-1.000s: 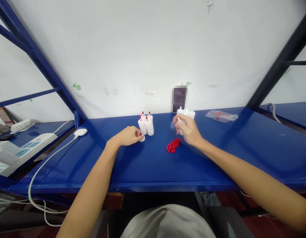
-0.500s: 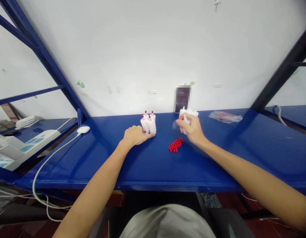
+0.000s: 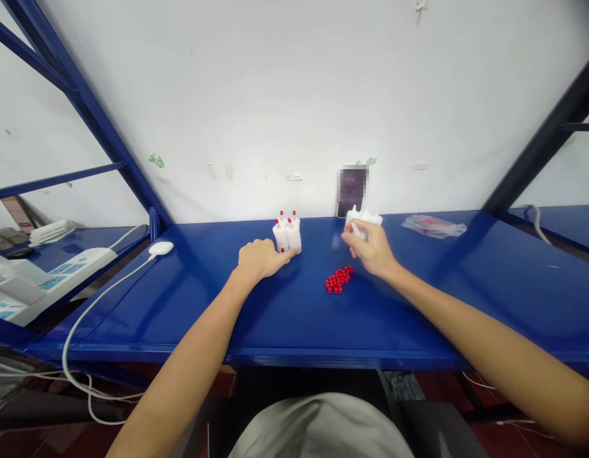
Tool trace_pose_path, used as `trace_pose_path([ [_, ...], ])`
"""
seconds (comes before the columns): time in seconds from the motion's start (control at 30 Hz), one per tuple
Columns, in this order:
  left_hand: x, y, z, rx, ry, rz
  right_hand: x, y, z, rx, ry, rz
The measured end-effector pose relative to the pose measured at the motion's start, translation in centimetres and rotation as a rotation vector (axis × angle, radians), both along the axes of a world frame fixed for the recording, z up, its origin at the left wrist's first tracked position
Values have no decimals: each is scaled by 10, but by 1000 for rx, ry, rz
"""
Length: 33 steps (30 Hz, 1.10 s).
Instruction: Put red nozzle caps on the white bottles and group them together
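Note:
Several white bottles with red caps (image 3: 293, 238) stand grouped left of centre on the blue table. My left hand (image 3: 262, 259) is at their near side, its fingers curled and its thumb along the front, around a capped bottle mostly hidden by the hand. My right hand (image 3: 371, 247) pinches a white bottle (image 3: 359, 233) whose pale nozzle tip shows without a cap. Just behind it stand more white bottles (image 3: 350, 215), partly covered by the hand. A cluster of small red caps (image 3: 338, 280) lies on the table between my hands.
A dark phone-like object (image 3: 352, 191) leans on the wall. A clear plastic bag (image 3: 434, 225) lies at the right on the blue table (image 3: 285, 318). At the left are a white charger (image 3: 161, 248) with its cable and a power strip (image 3: 60, 280).
My left hand and the capped bottle at its thumb have shifted slightly, closer against the group. My right hand has moved slightly right, and the bottle in it is tilted more.

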<state>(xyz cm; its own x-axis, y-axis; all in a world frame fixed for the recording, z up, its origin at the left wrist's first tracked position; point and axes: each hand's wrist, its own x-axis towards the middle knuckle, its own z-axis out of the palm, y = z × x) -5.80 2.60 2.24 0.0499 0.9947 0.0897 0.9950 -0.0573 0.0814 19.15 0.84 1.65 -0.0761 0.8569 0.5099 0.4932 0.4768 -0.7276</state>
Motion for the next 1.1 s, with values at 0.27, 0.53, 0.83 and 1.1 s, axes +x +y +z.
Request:
trace_pose_path([
  [0.27,1,-17,17,134,-358,-504,39,3,22,-276,-750,259],
  [0.53,-7,-22,25,-948,-513,-609,49,6,17,-382,-748,360],
  [0.83,-11,-19,29,-1048,-379,-640,42,2,18,-349,-808,329],
  [1.1,9,-20,12,-476,-724,-661,36,0,23,-180,-600,333],
])
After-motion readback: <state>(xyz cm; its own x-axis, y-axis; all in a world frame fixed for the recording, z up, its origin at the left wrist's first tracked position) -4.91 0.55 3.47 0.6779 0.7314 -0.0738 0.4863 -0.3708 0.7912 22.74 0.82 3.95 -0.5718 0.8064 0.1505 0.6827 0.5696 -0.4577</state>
